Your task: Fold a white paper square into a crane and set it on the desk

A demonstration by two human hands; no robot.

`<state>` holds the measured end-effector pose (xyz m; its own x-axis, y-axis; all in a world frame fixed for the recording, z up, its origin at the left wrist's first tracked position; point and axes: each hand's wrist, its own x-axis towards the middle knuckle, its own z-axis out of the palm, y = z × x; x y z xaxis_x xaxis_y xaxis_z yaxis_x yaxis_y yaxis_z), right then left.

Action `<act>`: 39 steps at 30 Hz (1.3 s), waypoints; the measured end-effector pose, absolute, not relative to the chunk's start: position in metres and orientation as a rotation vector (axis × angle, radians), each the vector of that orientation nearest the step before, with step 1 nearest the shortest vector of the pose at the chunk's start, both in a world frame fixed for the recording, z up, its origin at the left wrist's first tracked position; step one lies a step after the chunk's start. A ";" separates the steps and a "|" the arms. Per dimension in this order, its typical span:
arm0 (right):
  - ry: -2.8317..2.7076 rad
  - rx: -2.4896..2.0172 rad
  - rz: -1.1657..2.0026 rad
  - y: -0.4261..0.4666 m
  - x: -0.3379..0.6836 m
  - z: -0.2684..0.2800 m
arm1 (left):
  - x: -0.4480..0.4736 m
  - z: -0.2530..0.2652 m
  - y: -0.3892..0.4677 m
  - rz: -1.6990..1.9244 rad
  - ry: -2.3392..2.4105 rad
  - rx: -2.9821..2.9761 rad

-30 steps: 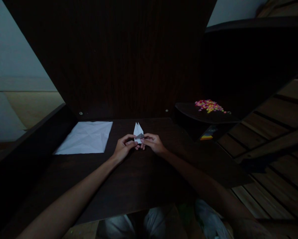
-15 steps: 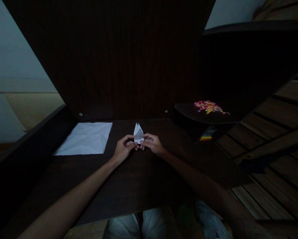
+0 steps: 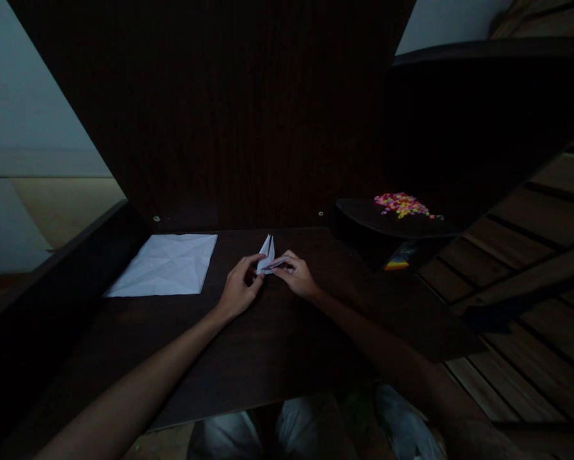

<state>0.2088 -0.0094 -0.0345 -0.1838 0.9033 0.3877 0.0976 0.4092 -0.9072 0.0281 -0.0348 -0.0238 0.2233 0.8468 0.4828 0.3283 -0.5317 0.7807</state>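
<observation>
A small white folded paper (image 3: 266, 250), with two narrow points standing up, is held between both hands just above the dark desk. My left hand (image 3: 241, 283) grips its left side, thumb in front and fingers curled behind. My right hand (image 3: 295, 273) pinches a flap of the same paper that sticks out to the right. Fingertips cover the paper's lower part. To the left lie flat white sheets (image 3: 165, 265) with crease lines.
The dark desk (image 3: 229, 370) has a raised side board (image 3: 66, 249) at left and a tall back panel (image 3: 219, 128). A curved shelf (image 3: 358, 214) at right bears a pile of small colourful pieces (image 3: 404, 204). A box with a yellow-orange edge (image 3: 396, 264) sits beneath it.
The front flap of the folded paper has swung out to the right in my right hand's pinch. My left hand has shifted slightly and still holds the left side.
</observation>
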 end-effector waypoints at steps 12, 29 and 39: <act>-1.554 -0.860 1.243 -0.023 0.207 -0.027 | 0.027 -0.023 -0.037 1.271 1.035 2.122; -1.461 -0.952 1.146 -0.017 0.202 -0.032 | 0.030 -0.026 -0.028 1.218 0.853 1.556; -1.434 -0.821 1.144 -0.018 0.202 -0.028 | 0.023 -0.031 -0.019 1.087 0.698 1.304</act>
